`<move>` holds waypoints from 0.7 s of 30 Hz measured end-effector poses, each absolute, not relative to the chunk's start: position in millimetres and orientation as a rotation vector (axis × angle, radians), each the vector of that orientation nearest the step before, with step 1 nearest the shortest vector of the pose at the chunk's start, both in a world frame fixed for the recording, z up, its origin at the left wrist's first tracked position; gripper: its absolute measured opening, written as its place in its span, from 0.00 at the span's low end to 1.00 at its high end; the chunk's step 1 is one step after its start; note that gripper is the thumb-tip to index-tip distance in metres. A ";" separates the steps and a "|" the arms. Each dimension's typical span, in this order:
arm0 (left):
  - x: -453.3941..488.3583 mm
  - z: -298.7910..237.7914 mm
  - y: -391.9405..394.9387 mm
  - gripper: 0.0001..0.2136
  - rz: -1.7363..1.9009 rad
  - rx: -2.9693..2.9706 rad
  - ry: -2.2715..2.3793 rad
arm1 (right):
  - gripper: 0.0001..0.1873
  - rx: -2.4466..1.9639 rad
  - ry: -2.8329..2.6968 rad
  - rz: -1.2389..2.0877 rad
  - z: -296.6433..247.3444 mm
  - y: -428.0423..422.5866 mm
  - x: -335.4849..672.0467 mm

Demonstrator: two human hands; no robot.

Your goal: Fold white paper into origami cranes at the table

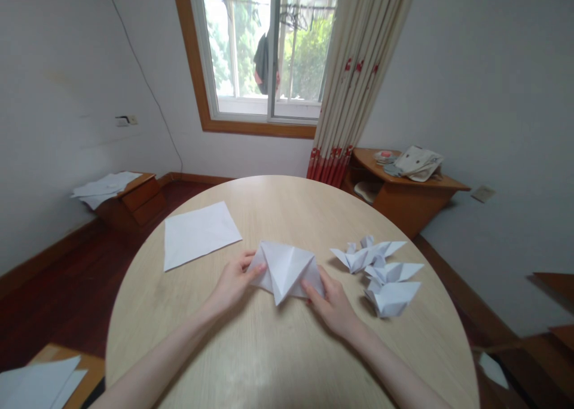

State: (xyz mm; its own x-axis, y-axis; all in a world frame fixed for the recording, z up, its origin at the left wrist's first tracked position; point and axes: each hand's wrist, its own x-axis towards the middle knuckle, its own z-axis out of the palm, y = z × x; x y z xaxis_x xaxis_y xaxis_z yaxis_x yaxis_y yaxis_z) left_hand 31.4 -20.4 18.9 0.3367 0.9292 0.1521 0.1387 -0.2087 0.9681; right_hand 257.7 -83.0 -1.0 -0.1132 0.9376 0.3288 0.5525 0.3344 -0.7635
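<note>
A partly folded sheet of white paper (282, 266) is held just over the middle of the round table, a triangular flap pointing down towards me. My left hand (240, 280) pinches its left side, thumb on top and fingers behind. On the right side, my right hand (329, 298) grips the paper the same way, its thumb on the front face. Several folded white paper figures (381, 271) with pointed wings sit in a cluster to the right of my right hand. Beyond my left hand lies a flat stack of white paper (201, 235).
The round wooden table (287, 361) fills the foreground. A low cabinet (141, 197) with papers stands at the left wall, and a corner cabinet (403, 194) with a cloth bag (419, 162) at the right. More sheets (40, 382) lie at the lower left.
</note>
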 end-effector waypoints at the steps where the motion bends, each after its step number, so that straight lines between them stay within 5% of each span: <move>1: 32.0 17.5 -21.2 0.23 0.992 1.613 0.962 | 0.11 -1.324 -1.780 0.605 -0.5 -82.8 257.4; 21: 41.5 7.3 -37.3 0.21 0.901 1.311 0.883 | 0.19 -1.225 -1.169 1.128 8.9 -76.9 250.0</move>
